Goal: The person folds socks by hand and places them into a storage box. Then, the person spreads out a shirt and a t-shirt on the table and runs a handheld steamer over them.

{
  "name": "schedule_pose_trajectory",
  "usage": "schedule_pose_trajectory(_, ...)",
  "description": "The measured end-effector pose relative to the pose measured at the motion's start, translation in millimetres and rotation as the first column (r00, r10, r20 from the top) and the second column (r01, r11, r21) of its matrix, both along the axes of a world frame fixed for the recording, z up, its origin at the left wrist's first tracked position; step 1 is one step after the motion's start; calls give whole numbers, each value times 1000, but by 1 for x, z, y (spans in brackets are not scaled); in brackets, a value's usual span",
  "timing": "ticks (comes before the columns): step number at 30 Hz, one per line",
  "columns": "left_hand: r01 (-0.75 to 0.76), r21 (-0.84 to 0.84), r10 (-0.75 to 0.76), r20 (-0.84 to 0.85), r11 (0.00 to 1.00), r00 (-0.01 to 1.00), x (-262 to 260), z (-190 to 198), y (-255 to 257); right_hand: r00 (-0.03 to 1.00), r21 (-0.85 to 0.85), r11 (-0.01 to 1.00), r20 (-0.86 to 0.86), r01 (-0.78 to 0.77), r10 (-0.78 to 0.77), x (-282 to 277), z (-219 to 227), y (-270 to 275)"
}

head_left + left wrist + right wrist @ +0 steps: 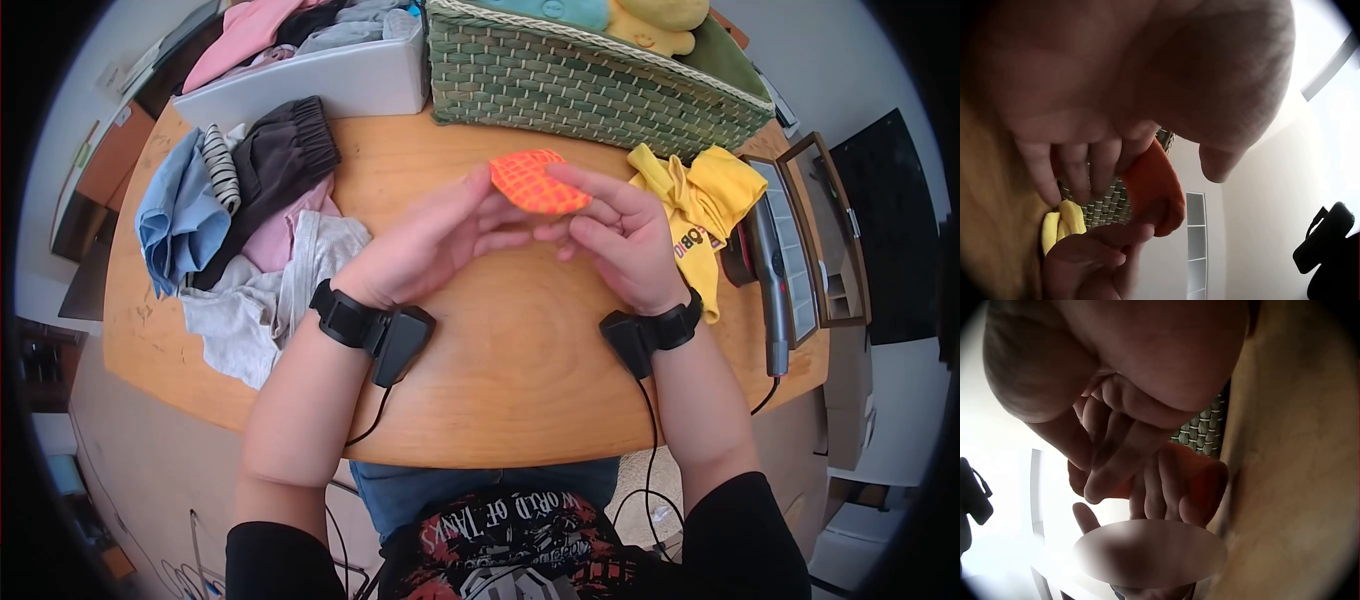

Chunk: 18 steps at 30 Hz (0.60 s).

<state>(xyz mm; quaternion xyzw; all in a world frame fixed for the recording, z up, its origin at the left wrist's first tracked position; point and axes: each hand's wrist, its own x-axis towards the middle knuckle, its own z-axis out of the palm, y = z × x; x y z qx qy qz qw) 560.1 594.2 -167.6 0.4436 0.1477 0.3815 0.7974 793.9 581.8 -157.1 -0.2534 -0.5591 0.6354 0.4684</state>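
Orange patterned cloth (pixel 540 183) held up over table (pixel 510 390), between both hands. Right hand (pixel 628 235) pinches one end; left hand (pixel 437 235), fingers extended, touches other end, probably so limp piece holds shape. Clothes pile (pixel 285 150) and yellow garment (pixel 700 200) lie either side, likely giving hands room.

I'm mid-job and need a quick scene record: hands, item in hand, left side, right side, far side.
Left hand: fingers touch the orange cloth
Right hand: holds the orange cloth
Item: orange cloth, grid-patterned, off the table
Left side: loose clothes pile, with blue, striped, black, pink and grey pieces
Right side: yellow garment
Far side: white bin with clothes; green basket with plush toys
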Motion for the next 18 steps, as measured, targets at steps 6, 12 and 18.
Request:
schedule_pose_trajectory(6,-132,-50,131,-6,990,991,-7,-5,12,982,-24,997,174,73,-68,-5,-1,0)
schedule_pose_trajectory(12,-135,-79,136,6,988,991,-5,-8,13,953,129,976,229,173,-199,-6,-9,5)
schedule_pose_trajectory(18,-105,-59,105,-7,993,994,-7,-2,10,901,396,908,332,134,-278,-1,-13,7)
